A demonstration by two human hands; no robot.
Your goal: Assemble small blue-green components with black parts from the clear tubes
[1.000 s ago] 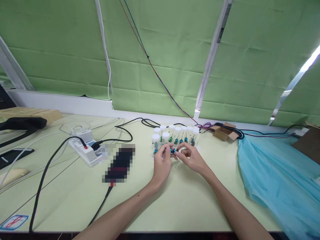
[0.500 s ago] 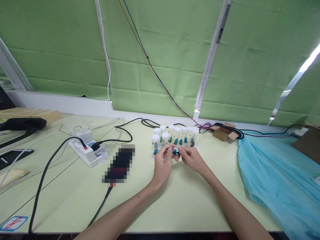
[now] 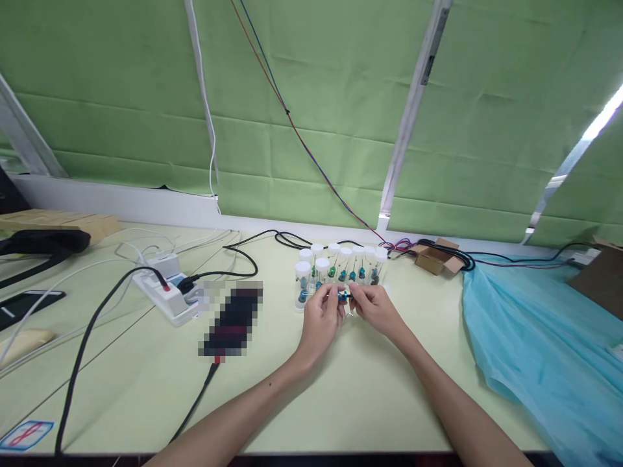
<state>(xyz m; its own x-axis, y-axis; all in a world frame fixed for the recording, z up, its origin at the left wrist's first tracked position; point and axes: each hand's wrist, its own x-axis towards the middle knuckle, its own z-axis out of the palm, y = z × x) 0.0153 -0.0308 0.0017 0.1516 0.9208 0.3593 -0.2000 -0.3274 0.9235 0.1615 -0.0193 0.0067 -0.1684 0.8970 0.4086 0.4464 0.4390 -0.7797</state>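
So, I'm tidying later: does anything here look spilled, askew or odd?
No spill shows. The blue sheet on the right is rumpled, not flat, and the carton to its left has open flaps. The part in the hands is too small to judge.

Pinching a small blue piece (image 3: 342, 296) between left hand (image 3: 320, 319) and right hand (image 3: 376, 309), just in front of white-capped tubes (image 3: 345, 261) toward the back edge of the tabletop (image 3: 370, 402). Showing also blue sheeting (image 3: 540, 344), at right, reaching the front edge.

Blu/blk comp. (image 3: 343, 296), wht caps (image 3: 322, 263)
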